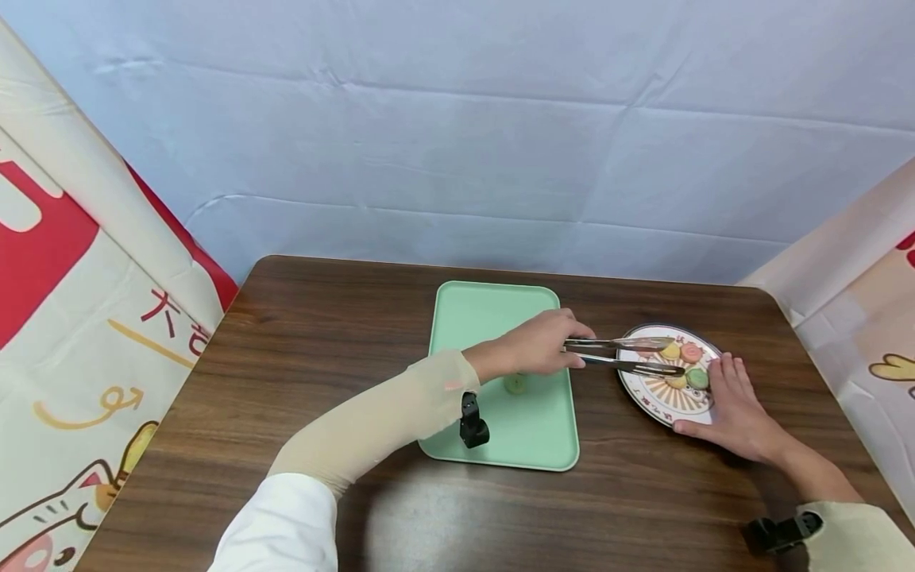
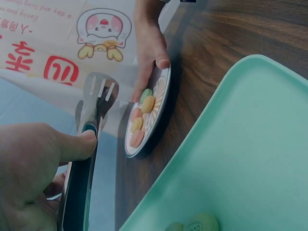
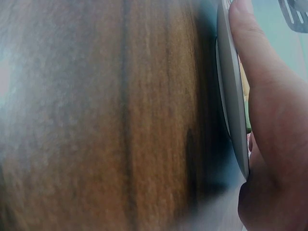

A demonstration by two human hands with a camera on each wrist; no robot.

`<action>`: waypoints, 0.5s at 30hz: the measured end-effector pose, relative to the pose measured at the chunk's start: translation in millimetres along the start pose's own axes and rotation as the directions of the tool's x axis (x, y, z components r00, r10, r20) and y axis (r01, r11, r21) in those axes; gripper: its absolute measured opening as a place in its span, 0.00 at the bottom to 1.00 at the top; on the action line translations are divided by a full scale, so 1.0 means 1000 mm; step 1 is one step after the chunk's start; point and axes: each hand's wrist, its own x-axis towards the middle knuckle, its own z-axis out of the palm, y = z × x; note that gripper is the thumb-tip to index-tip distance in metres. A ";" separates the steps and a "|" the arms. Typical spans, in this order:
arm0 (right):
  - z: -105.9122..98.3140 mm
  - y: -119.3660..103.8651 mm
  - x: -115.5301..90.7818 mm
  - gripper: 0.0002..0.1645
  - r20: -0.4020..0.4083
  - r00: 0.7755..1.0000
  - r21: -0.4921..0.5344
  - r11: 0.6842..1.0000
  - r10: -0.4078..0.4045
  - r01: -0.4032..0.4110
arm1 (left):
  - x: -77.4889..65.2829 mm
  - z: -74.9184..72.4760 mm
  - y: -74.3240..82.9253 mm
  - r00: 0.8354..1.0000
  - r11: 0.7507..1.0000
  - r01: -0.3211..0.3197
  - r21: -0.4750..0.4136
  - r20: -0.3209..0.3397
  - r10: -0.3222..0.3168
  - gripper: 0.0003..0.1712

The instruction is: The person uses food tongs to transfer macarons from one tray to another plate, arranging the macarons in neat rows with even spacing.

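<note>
My left hand [image 1: 539, 342] grips a pair of metal tongs [image 1: 646, 344], whose spread tips reach over the round patterned plate [image 1: 646, 401]. Several macaron-like pieces lie on this plate, among them a pink one [image 1: 691, 352], a green one [image 1: 696, 378] and a yellow one [image 2: 147, 104]. Nothing shows between the slotted tong tips in the left wrist view. At the plate's right side, my right hand [image 1: 739, 409] rests on the rim with its fingers extended and thumb spread. A pale green round piece [image 1: 515, 384] lies on the green tray [image 1: 493, 302], partly under my left forearm.
Both tray and plate stand on a dark wooden table [image 1: 343, 334], the plate to the tray's right. A pale cloth [image 1: 457, 143] hangs behind the table's far edge. Printed cloths flank it on the left [image 1: 93, 318] and right.
</note>
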 end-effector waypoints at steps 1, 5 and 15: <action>0.000 0.000 0.000 0.81 0.004 1.000 0.002 1.000 0.004 -0.004 | -0.001 -0.001 -0.001 1.000 1.000 0.000 -0.002 -0.001 0.000 0.27; -0.001 0.000 0.000 0.82 0.020 1.000 0.004 1.000 0.019 -0.019 | -0.008 -0.005 -0.003 1.000 1.000 -0.002 -0.015 -0.002 0.002 0.27; 0.001 0.000 -0.001 0.81 0.015 1.000 0.003 1.000 0.017 -0.017 | -0.021 -0.012 -0.011 1.000 1.000 -0.001 -0.032 -0.012 0.001 0.27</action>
